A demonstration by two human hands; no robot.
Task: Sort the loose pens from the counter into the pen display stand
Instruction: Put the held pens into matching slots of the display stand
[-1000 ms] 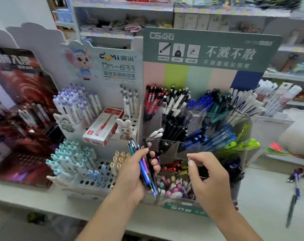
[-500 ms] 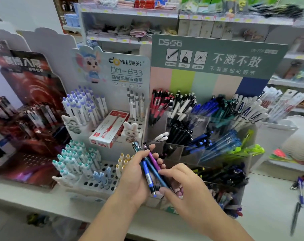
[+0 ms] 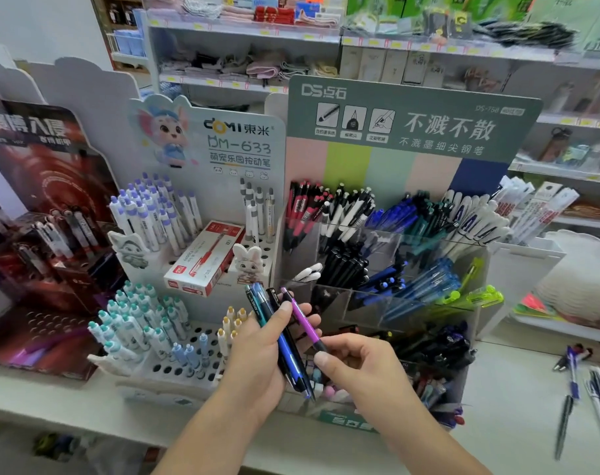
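Note:
My left hand [image 3: 257,361] grips a bundle of pens [image 3: 285,351], blue, teal and black, in front of the clear tiered pen display stand [image 3: 377,241]. My right hand [image 3: 363,375] pinches the lower end of a purple pen [image 3: 303,318] that sticks out of that bundle. The stand's compartments hold red, black, white, blue and green pens. Several loose pens [image 3: 579,382] lie on the white counter [image 3: 504,406] at the far right.
A white DOMI peg stand [image 3: 175,269] with pastel pens and a red pen box [image 3: 206,257] stands to the left. A dark red display [image 3: 41,217] fills the far left. Shop shelves [image 3: 257,32] run behind.
My right hand came in from the stand's front to the bundle and took hold of the purple pen. The view rose a little and the left hand shifted slightly.

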